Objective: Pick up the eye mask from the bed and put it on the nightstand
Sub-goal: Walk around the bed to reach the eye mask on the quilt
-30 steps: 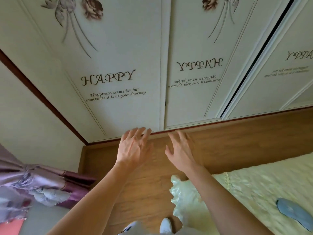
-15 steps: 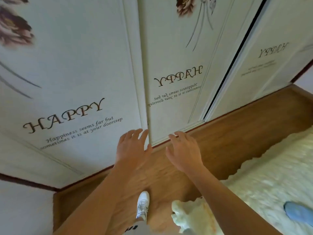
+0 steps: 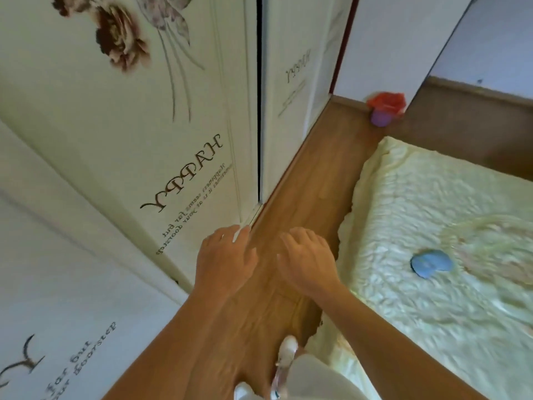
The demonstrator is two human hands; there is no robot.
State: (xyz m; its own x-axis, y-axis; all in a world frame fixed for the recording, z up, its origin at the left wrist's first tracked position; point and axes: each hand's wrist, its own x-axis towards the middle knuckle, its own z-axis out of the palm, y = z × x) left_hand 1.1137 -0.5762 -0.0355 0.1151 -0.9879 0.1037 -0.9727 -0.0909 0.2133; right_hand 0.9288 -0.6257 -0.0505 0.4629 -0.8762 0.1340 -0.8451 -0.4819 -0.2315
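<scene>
The blue eye mask lies flat on the pale yellow quilted bed at the right. My left hand and my right hand hang side by side over the wooden floor, palms down, fingers loosely apart, holding nothing. The right hand is well to the left of the mask, short of the bed's edge. No nightstand shows in this view.
White wardrobe doors with flower prints and "HAPPY" lettering fill the left. A narrow strip of wooden floor runs between wardrobe and bed. A red and purple object sits on the floor at the far corner. My white shoes show below.
The view has swung right, so more of the bed and the whole eye mask now show. Both hands keep their pose in front of me, still holding nothing.
</scene>
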